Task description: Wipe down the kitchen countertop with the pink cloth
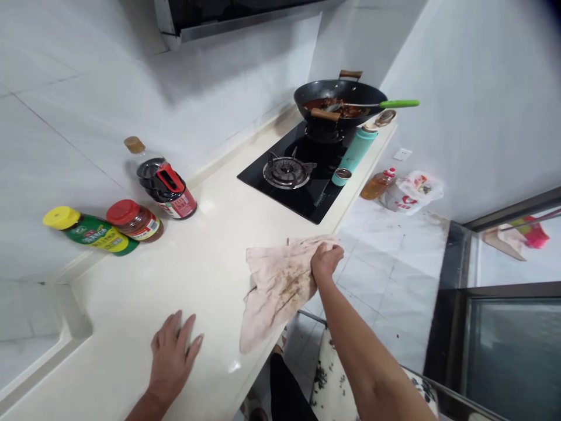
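A pale pink cloth [267,304] with brown stains is spread over the front edge of the white countertop [205,280]. My right hand [326,260] grips its right corner, fingers curled around the fabric at the counter's edge. To the left, my left hand [173,351] rests on the bare counter with its fingers spread, holding nothing. The cloth lies between the two hands, and my left hand is apart from it.
Along the wall stand a dark sauce bottle [169,187], a red-lidded jar [135,221] and a green bottle [96,234]. A wok [339,96] with food and a green-handled utensil [398,104] sits on the black gas stove [284,193]. A turquoise cylinder [356,155] lies beside the burners.
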Action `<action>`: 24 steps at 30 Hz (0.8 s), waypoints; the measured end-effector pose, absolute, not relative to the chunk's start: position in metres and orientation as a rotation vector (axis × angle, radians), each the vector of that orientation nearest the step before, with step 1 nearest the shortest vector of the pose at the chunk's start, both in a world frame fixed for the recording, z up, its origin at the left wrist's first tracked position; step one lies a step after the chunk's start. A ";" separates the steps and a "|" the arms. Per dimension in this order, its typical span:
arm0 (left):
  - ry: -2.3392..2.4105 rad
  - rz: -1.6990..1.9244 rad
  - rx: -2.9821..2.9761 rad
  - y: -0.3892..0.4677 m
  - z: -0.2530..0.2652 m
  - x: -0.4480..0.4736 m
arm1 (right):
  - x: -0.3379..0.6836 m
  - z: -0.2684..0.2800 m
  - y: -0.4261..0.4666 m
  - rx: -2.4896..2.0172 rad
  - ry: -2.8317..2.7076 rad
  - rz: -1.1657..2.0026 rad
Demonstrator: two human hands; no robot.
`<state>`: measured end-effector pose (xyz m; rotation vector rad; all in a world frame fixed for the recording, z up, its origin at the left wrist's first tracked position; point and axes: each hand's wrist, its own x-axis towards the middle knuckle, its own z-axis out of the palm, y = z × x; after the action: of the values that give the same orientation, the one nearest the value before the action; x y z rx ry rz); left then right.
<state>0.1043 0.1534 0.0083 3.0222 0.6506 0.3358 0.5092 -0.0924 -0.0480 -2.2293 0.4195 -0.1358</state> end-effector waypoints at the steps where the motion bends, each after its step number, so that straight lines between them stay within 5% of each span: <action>1: 0.646 0.322 3.034 0.153 0.008 0.106 | 0.523 -0.046 -0.094 -2.224 0.445 -0.127; 11: 0.666 0.282 3.012 0.152 0.009 0.108 | 0.565 -0.022 -0.098 -2.159 0.736 0.029; 24: 0.595 0.418 3.013 0.157 0.004 0.107 | 0.220 -0.040 -0.061 -1.970 0.426 0.089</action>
<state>0.1073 0.1567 0.0038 3.0129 0.5946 0.4180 0.2202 -0.0606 -0.0404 -1.9700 0.4262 0.0892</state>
